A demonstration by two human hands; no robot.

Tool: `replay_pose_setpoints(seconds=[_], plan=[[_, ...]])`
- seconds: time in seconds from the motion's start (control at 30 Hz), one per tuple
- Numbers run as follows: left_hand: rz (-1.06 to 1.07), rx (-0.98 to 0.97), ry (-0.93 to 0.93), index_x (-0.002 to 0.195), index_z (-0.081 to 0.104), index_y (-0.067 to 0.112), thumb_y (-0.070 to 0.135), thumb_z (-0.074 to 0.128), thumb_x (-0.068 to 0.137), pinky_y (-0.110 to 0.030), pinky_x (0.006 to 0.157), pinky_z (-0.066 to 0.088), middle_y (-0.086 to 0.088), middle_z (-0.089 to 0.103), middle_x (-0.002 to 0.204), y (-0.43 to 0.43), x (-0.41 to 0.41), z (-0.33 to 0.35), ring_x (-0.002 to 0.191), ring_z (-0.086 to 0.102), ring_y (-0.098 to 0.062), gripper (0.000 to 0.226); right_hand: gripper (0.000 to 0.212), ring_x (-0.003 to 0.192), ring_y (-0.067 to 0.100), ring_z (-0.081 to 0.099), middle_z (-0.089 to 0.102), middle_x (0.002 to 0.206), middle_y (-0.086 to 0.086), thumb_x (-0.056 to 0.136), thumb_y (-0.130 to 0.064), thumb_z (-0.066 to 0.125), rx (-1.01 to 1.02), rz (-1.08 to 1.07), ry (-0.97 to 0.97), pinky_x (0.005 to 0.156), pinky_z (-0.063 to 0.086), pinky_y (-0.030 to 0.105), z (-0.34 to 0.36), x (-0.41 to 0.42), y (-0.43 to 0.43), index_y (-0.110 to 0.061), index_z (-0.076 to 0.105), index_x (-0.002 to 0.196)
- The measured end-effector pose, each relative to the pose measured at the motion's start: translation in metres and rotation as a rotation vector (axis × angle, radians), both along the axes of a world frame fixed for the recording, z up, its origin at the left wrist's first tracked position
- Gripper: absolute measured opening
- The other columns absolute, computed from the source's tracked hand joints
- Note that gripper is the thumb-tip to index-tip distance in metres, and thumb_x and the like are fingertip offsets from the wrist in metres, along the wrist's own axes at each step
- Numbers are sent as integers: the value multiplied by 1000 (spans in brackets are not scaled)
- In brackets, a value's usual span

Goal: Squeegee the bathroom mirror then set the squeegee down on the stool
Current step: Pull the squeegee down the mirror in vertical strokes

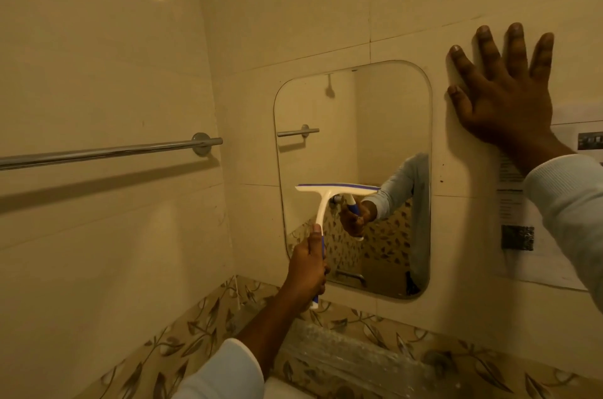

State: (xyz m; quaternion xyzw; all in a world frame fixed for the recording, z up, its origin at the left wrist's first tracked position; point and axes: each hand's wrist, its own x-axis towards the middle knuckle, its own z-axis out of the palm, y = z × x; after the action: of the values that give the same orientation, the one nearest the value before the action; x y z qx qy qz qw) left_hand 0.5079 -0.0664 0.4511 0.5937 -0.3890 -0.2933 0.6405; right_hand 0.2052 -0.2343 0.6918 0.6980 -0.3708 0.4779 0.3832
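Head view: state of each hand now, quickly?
Left hand: grips the white-and-blue plastic squeegee by its handle.
Right hand: open, fingers spread flat on the beige tiled wall.

A chrome towel rail [107,150] is running along the cream wall tiles [98,56] on the left, casting a shadow below. A band of leaf-patterned tiles [182,343] is stretching underneath. A printed paper notice [522,235] is sticking to the wall at the right, and crinkled clear plastic [342,353] is lying at the bottom.

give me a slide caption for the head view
Left hand holds the squeegee against the mirror; right hand braces flat on the wall.
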Motion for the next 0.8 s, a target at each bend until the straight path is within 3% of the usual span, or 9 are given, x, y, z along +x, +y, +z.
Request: replay_pose_setpoints(seconds=[0.37, 0.8], plan=[[7, 137, 65, 84, 49, 11, 68, 40, 96, -21, 41, 29, 1, 43, 54, 24, -10, -63, 38, 31, -12, 58, 73, 164, 42, -6, 1, 180, 7, 106, -68, 16, 7, 12, -1, 125, 0, 74, 0, -1, 2, -36, 6, 172], [58, 373, 51, 84, 55, 17, 69, 38, 97, -20, 39, 31, 5, 44, 46, 39, -12, -116, 34, 35, -11, 57, 73, 164, 43, -6, 0, 180, 7, 106, -67, 15, 12, 15, 9, 125, 2, 76, -1, -1, 2, -35, 7, 172]])
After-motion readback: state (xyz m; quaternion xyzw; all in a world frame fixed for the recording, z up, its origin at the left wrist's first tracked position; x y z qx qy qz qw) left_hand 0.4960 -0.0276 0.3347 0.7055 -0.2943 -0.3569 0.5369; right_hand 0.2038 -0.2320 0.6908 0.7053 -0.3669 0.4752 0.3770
